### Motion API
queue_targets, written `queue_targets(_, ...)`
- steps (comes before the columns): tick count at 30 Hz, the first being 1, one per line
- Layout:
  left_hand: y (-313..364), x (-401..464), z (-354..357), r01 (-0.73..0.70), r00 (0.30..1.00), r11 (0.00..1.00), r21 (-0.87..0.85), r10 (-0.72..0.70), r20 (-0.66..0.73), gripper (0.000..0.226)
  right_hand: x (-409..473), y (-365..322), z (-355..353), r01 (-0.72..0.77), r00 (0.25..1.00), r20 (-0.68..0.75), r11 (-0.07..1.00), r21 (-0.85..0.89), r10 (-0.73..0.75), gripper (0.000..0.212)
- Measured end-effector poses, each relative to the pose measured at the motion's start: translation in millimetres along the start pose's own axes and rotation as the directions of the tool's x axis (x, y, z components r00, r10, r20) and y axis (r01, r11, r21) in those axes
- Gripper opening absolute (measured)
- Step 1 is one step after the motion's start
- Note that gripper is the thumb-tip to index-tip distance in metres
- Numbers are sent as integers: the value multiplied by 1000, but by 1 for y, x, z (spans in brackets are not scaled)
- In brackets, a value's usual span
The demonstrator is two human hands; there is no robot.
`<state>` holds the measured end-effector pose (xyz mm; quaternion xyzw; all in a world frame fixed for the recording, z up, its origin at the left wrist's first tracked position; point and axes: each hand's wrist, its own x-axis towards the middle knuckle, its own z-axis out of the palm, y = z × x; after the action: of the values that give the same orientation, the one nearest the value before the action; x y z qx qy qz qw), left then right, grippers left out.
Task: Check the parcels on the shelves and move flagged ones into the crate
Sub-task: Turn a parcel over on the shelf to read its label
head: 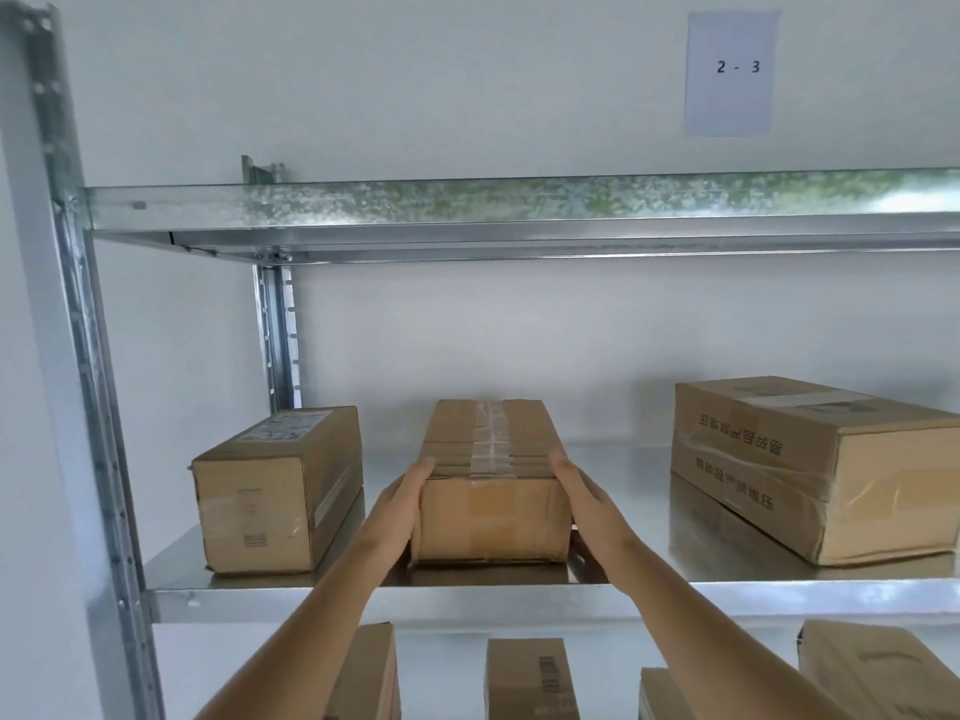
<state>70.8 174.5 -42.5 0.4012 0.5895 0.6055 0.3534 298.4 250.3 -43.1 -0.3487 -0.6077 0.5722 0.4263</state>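
Both hands on the middle parcel, middle shelf

Lower-shelf boxes (530, 678) are cut off by the frame. Left hand (400, 504) and right hand (584, 498) press flat, fingers straight, on the sides of the taped parcel (491, 485) on the shelf (363, 597); palms hidden. Left box (275, 491) label blurry, right box (810, 467) print upside-down. Wall sign (731, 72) says 2 - 3.

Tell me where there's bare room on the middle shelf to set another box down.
The widest bare patch lies between the middle parcel, held at its sides by the left hand and right hand, and the large box. The gap beside the left box is tight.
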Motion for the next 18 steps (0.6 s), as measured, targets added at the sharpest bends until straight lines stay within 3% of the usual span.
queue_targets(5,-14,15,3,-11,996,985,-174,26,84,31,2,9,-14,20,993,117,991,136,-36,45)
queue_targets(10,-25,12,-19,-90,911,977,-194,159,379,64,8,15,-22,14,972,230,990,142,-47,59)
queue_targets(18,-28,10,-24,-224,851,971,-84,237,469,87,7,15,-27,43,953,295,996,83,-65,76)
